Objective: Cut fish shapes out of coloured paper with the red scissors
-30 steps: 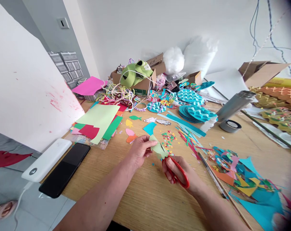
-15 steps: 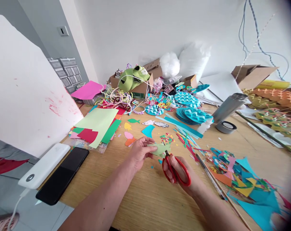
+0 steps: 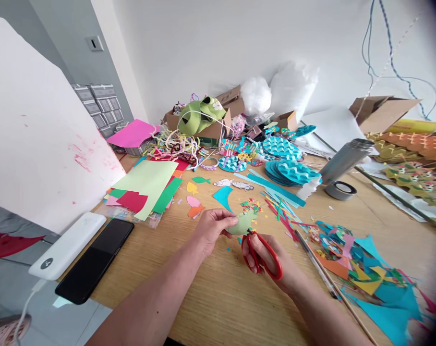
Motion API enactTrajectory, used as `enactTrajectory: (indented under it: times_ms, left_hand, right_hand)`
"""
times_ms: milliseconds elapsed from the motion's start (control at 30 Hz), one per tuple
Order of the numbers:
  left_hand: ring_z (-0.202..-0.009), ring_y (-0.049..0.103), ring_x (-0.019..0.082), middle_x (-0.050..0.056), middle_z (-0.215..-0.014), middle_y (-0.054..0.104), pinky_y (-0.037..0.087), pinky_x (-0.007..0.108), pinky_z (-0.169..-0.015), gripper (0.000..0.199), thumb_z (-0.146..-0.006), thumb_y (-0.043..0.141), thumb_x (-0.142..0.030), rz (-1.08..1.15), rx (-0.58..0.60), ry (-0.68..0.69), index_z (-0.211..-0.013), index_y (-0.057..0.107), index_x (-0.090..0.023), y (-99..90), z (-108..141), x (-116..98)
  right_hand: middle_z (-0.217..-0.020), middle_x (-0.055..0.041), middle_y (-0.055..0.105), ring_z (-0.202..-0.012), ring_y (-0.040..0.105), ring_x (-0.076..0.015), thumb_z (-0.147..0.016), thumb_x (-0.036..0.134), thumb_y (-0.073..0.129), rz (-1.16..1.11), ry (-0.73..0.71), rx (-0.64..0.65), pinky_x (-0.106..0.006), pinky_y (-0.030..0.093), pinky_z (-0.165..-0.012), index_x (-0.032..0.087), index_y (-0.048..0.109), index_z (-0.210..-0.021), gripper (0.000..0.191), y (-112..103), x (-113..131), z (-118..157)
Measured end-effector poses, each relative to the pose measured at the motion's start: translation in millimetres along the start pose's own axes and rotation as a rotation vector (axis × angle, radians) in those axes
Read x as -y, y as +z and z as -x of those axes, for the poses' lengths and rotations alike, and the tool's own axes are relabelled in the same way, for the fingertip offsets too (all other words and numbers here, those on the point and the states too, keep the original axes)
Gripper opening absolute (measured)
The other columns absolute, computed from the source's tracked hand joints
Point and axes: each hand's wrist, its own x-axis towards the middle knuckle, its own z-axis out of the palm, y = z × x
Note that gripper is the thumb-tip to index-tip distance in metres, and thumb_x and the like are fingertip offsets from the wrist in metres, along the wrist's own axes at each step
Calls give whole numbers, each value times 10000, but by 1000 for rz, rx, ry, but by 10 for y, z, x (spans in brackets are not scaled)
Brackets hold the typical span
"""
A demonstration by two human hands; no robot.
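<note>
My left hand (image 3: 215, 227) pinches a small piece of light green paper (image 3: 244, 222) over the middle of the wooden table. Red-handled scissors (image 3: 274, 255) are in my right hand (image 3: 263, 254), with fingers through the loops. Their tip meets the lower right edge of the green paper; most of the blades is hidden. Just beyond the paper lie tiny colored scraps (image 3: 252, 205) and a blue paper piece (image 3: 223, 196). Paper fish shapes in green (image 3: 201, 179), yellow (image 3: 192, 188), pink and orange lie farther left.
A black phone (image 3: 95, 262) and white power bank (image 3: 67, 246) lie at the left edge. Colored sheets (image 3: 146, 180) are stacked behind them. To the right are a pen (image 3: 317, 266), a long stick and paper offcuts (image 3: 387, 293). A metal flask (image 3: 347, 161) stands back right.
The green paper has turned in my left fingers, its free end now tilted upward. The scissors have shifted slightly left, and their handles are closer together.
</note>
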Motion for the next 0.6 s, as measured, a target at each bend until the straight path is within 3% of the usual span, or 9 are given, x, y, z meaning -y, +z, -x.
enactTrajectory:
  times_ms: [167,600]
  left_hand:
    - [-599,535,106,26,-662,625,401,211,-480,256,-550,780,-317,-2,-39,25,-681,683,-120,-13,-22,28]
    - [-523,521,98,28,-586,609,366,204,-423,252,-554,779,-330,10,19,-16,-618,674,-110,6,11,5]
  right_hand:
    - [-489,14,516,-410,458,-85,-751,753,509,25,13,0,-210,315,-415,153,549,-653,609,-14,43,20]
    - [-440,32,489,-365,415,-69,-802,719,480,-5,-25,65,-193,261,-383,143,577,-670,599,-35,-25,22]
